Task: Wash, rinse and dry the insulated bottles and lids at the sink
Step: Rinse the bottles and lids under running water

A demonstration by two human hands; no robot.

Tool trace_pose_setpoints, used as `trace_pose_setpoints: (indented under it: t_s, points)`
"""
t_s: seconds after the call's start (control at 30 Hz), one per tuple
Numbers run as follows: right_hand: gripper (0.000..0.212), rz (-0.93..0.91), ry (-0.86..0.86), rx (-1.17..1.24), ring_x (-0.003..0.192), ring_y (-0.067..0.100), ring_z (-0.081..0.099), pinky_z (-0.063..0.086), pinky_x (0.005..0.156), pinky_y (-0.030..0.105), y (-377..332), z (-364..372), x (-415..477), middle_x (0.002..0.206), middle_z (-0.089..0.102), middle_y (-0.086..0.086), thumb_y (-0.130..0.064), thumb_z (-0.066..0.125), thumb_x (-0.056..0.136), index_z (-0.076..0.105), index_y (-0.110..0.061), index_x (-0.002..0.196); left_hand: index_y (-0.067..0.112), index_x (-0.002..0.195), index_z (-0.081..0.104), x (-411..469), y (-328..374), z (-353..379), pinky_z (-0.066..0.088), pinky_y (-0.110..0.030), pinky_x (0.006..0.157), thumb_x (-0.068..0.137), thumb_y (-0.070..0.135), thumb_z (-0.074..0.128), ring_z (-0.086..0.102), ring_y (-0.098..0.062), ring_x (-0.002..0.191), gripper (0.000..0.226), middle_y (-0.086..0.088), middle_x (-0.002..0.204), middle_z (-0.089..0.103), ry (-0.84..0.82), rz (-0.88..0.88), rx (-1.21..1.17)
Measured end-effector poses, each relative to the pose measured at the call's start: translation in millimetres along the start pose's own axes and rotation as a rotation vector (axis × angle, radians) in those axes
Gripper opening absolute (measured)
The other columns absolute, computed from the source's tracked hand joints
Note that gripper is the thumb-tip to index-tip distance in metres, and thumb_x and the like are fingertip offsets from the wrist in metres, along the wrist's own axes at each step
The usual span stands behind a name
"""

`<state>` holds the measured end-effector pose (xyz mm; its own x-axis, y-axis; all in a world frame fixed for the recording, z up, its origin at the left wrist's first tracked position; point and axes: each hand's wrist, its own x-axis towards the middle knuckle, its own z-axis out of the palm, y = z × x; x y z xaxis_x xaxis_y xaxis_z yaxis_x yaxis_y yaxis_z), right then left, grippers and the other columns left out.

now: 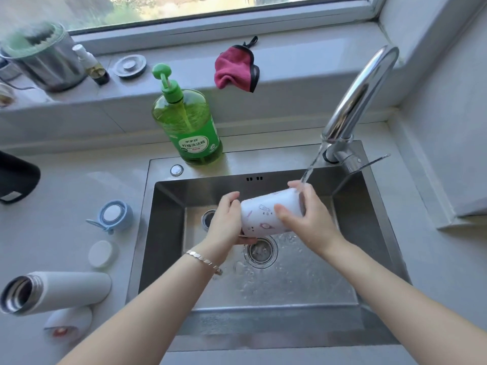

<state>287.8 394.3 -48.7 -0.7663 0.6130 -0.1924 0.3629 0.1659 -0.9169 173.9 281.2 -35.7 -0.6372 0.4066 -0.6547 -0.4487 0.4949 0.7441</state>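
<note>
— What is nearest to us?
— On the worktop [66, 196] at the left, a tall white bottle [60, 289] lies on its side. A red-dot lid [69, 325] is just beside it. A bit further back sit a round white lid [101, 254] and a blue lid [114, 216].
— And the hands?
— Both are over the sink [168, 225]. The left hand [226, 219] has its grip curled round the bottom end of the little picture bottle [266, 216]. The right hand [311, 222] has its grip wrapped round the open end. The bottle lies sideways in the air, above the drain [259, 251].
— Where is the water [312, 164]?
— It falls from the tap [361, 98] onto the open end, by the right hand.
— What could go wrong?
— I think the bottle is wet and slippery. If a grip gets loose, it could drop and bang in the sink. Water hitting the rim could splash onto the worktop too.
— Anything further back?
— A green soap bottle [188, 127] stands behind the sink. A pink cloth [234, 68] hangs off the window ledge [184, 67].
</note>
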Motion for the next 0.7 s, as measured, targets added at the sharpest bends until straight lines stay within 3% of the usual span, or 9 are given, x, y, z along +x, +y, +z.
trace_pose_setpoints:
  t_s: [0.1,0.23,0.4,0.5,0.63,0.7]
  points:
    - [0.072,0.033,-0.009,-0.084,0.115,0.008,0.046,0.034,0.094,0.018,-11.4,11.5,10.6,0.130,0.050,-0.001,-0.040,0.077,0.070,0.044,-0.021,0.131,0.016,0.100,0.059,-4.6,-10.5,-4.0,0.059,-0.036,0.062,0.100,0.037,0.032,0.065,-0.026,0.088,0.034,-0.014,0.110,0.061,-0.052,-0.152,-0.164]
    - [0.079,0.058,-0.058,-0.203,0.119,0.012,0.047,0.032,0.095,0.018,-18.1,16.5,14.5,0.131,0.051,-0.002,-0.042,0.079,0.067,0.044,-0.021,0.135,0.010,0.114,0.055,-2.8,-23.2,-4.0,0.057,-0.040,0.073,0.101,0.037,0.034,0.062,-0.029,0.097,0.037,-0.020,0.115,0.060,-0.086,-0.231,-0.271]
    - [0.072,0.074,-0.026,-0.102,0.109,0.008,0.050,0.040,0.094,0.021,-8.3,-7.4,7.5,0.118,0.053,-0.005,-0.034,0.083,0.064,0.048,-0.024,0.126,0.012,0.113,0.056,0.6,-18.9,10.3,0.054,-0.045,0.084,0.099,0.028,0.043,0.062,-0.029,0.098,0.025,-0.016,0.119,0.060,-0.144,-0.143,-0.253]
    - [0.066,0.091,-0.051,-0.065,0.098,0.007,0.055,0.046,0.080,0.014,6.9,-33.9,-1.3,0.114,0.056,-0.005,-0.023,0.084,0.063,0.049,-0.025,0.119,0.005,0.130,0.048,3.5,-11.6,21.5,0.057,-0.044,0.077,0.093,0.021,0.055,0.060,-0.031,0.108,0.040,-0.015,0.129,0.053,-0.109,-0.082,-0.260]
    - [0.073,0.072,-0.143,-0.123,0.107,0.009,0.053,0.042,0.078,0.005,25.8,-56.2,-18.5,0.121,0.049,-0.002,-0.013,0.086,0.059,0.044,-0.031,0.117,-0.001,0.102,0.063,-0.3,-3.0,35.0,0.056,-0.036,0.074,0.091,0.016,0.058,0.063,-0.025,0.085,0.021,-0.016,0.099,0.065,-0.162,0.033,-0.216]
    - [0.075,0.067,-0.211,-0.157,0.109,0.009,0.051,0.039,0.080,0.008,28.7,-60.3,-23.8,0.119,0.050,-0.006,-0.021,0.086,0.055,0.040,-0.043,0.111,-0.005,0.091,0.064,-4.9,-3.2,40.2,0.053,-0.040,0.076,0.084,0.021,0.067,0.059,-0.026,0.081,0.026,-0.016,0.088,0.064,-0.194,0.116,-0.161]
